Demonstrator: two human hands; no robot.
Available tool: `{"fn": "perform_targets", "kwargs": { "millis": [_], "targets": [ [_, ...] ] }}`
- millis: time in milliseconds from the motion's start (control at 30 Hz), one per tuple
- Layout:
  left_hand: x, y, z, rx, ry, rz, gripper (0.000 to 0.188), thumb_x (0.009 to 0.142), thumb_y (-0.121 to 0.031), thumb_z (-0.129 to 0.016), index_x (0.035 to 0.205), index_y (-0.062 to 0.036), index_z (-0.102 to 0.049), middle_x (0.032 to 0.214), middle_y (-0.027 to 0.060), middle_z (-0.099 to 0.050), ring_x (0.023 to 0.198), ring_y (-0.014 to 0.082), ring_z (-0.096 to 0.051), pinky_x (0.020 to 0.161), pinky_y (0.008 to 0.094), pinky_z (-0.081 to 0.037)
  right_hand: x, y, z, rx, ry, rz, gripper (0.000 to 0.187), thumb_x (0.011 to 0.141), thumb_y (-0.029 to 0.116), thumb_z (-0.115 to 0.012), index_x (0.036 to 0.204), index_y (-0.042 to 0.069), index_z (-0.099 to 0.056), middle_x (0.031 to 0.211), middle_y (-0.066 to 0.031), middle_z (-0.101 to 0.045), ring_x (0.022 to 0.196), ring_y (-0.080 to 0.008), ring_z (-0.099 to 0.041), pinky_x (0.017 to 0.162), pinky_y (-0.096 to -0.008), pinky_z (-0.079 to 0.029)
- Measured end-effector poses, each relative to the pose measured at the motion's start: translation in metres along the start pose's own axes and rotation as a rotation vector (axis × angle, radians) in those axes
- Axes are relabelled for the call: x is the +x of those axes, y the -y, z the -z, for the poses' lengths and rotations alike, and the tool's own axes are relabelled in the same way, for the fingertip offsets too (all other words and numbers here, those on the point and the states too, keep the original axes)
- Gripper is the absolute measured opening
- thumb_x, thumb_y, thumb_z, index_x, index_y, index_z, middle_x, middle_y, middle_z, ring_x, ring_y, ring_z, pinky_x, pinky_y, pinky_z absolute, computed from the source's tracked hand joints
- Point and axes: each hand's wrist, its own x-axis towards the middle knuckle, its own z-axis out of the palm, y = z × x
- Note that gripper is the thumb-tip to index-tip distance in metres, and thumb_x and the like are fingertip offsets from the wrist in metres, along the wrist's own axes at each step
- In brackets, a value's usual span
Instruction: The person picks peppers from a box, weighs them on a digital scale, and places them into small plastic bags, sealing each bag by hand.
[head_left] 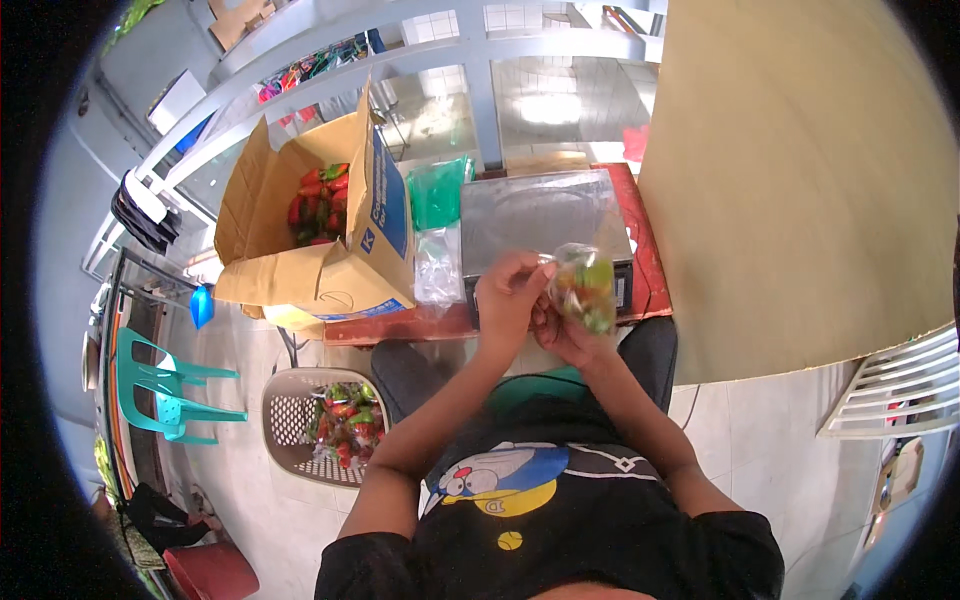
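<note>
A clear plastic bag of green and red peppers (590, 290) hangs in front of me, over the near edge of a grey flat-topped scale-like box (535, 215). My left hand (508, 300) is closed in a pinch at the bag's gathered neck. Just below and to the right, my right hand (570, 340) is closed around the same neck, its fingers partly hidden. Left of the box lie a stack of clear plastic bags (437, 265) and a green plastic bag (440, 195). An open cardboard box (275, 275) holds loose red and green peppers (318, 205).
The box and scale stand on a red bench (650, 250). On the floor at my left sits a beige basket (283, 440) with bagged peppers (348, 425). A teal plastic chair (165, 385) is farther left. A large tan board (800, 190) blocks the right; a grey railing (480, 90) runs behind.
</note>
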Motion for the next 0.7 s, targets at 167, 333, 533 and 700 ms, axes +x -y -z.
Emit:
{"fn": "perform_targets", "kwargs": {
  "millis": [167, 333, 533, 700],
  "targets": [
    [0.020, 0.028, 0.004, 0.167, -0.125, -0.395, 0.011, 0.086, -0.005, -0.070, 0.090, 0.0028, -0.063, 0.091, 0.0042, -0.061, 0.055, 0.0046, -0.052, 0.046, 0.0204, -0.040, 0.000, -0.002, -0.018, -0.219, -0.179, 0.094, 0.026, 0.095, 0.034, -0.058, 0.088, 0.010, -0.058, 0.075, -0.0049, -0.063, 0.060, -0.0164, -0.063, 0.053, -0.0270, -0.050],
    [0.015, 0.006, -0.005, 0.063, -0.127, -0.258, 0.012, 0.086, -0.004, -0.070, 0.091, 0.0044, -0.062, 0.101, 0.0061, -0.059, 0.058, 0.0049, -0.053, 0.046, 0.0214, -0.041, 0.001, 0.001, -0.027, -0.289, -0.158, 0.146, 0.025, 0.096, 0.033, -0.058, 0.091, 0.008, -0.058, 0.078, -0.0052, -0.063, 0.064, -0.0176, -0.064, 0.056, -0.0295, -0.051],
    [0.011, -0.015, -0.002, -0.003, -0.053, -0.257, 0.008, 0.088, -0.003, -0.067, 0.092, 0.0018, -0.063, 0.106, 0.0061, -0.058, 0.073, 0.0069, -0.056, 0.064, 0.0205, -0.045, -0.001, 0.004, -0.046, -0.603, -0.255, 0.356, 0.023, 0.095, 0.032, -0.059, 0.102, 0.010, -0.061, 0.083, -0.0033, -0.063, 0.074, -0.0141, -0.063, 0.061, -0.0289, -0.051],
    [0.016, -0.016, -0.005, 0.045, -0.069, -0.394, 0.009, 0.089, -0.005, -0.066, 0.094, 0.0009, -0.063, 0.106, 0.0060, -0.056, 0.072, 0.0071, -0.057, 0.061, 0.0210, -0.046, 0.000, 0.011, -0.056, -0.755, -0.172, 0.478, 0.029, 0.093, 0.028, -0.062, 0.110, 0.005, -0.058, 0.083, -0.0048, -0.062, 0.072, -0.0160, -0.062, 0.061, -0.0284, -0.051]
  ]
}}
